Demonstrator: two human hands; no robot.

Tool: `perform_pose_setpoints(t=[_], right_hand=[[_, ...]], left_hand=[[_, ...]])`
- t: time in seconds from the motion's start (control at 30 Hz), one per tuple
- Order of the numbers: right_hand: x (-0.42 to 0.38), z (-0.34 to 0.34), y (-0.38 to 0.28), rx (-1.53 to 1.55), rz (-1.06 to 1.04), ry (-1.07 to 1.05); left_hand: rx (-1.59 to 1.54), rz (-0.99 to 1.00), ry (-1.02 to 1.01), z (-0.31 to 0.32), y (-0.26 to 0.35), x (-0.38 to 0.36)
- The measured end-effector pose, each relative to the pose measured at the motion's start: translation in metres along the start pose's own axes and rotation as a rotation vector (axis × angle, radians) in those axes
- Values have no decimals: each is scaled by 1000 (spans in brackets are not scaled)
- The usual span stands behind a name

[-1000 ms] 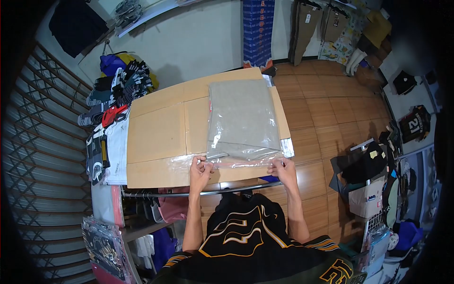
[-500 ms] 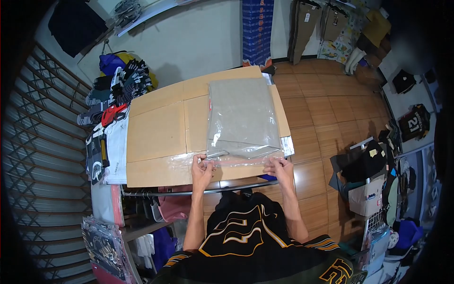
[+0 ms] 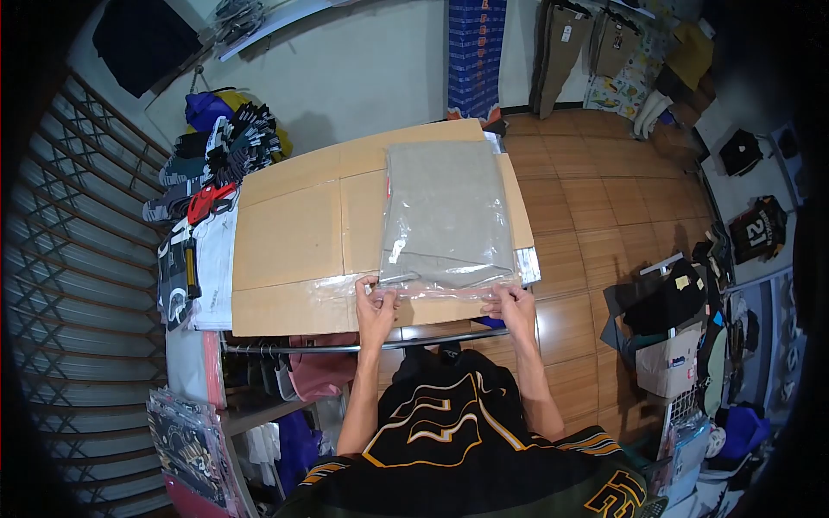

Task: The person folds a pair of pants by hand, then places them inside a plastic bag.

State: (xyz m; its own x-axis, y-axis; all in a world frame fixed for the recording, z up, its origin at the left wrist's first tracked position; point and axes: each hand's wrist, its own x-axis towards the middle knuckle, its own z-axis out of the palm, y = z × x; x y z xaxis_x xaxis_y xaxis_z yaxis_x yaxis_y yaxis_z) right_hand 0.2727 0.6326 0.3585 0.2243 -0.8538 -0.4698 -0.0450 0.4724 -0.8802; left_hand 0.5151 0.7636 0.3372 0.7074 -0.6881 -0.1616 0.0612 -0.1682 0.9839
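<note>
A folded grey-beige garment in a clear plastic bag [image 3: 447, 211] lies flat on a cardboard sheet [image 3: 289, 229]. The bag's near edge, a clear strip with a reddish line, faces me. My left hand [image 3: 376, 304] pinches the left end of that strip. At its right end, my right hand [image 3: 511, 304] is closed on the plastic too, thumb and fingers together. Between the hands the strip is stretched roughly straight. Light glares off the plastic over the garment.
Left of the cardboard lie a red-handled tool [image 3: 210, 203], stacked socks [image 3: 233, 142] and white packaged cloth [image 3: 216, 268]. A metal rail [image 3: 294, 349] with hanging clothes runs below the near edge. Wooden-look floor tiles [image 3: 596, 216] stretch to the right, beside piled black clothing [image 3: 669, 298].
The whole view has shifted slightly. Both hands keep hold of the bag's near edge, with the left hand a touch farther right; the bag stays in place on the cardboard.
</note>
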Motion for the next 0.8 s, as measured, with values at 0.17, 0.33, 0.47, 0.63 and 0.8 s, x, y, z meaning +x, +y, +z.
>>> perform_pose_setpoints(t=[0.17, 0.33, 0.47, 0.63, 0.8], right_hand=[[5, 1, 8, -45, -41, -21], [5, 0, 10, -43, -72, -51], [5, 1, 6, -25, -39, -45], [7, 4, 6, -111, -41, -92], [12, 5, 15, -36, -51, -120]], left_hand=[[-53, 15, -5, 5, -3, -2], [-10, 2, -30, 3, -2, -4], [-32, 5, -16, 9, 4, -6], [18, 25, -56, 12, -1, -5], [33, 76, -72, 12, -7, -2]])
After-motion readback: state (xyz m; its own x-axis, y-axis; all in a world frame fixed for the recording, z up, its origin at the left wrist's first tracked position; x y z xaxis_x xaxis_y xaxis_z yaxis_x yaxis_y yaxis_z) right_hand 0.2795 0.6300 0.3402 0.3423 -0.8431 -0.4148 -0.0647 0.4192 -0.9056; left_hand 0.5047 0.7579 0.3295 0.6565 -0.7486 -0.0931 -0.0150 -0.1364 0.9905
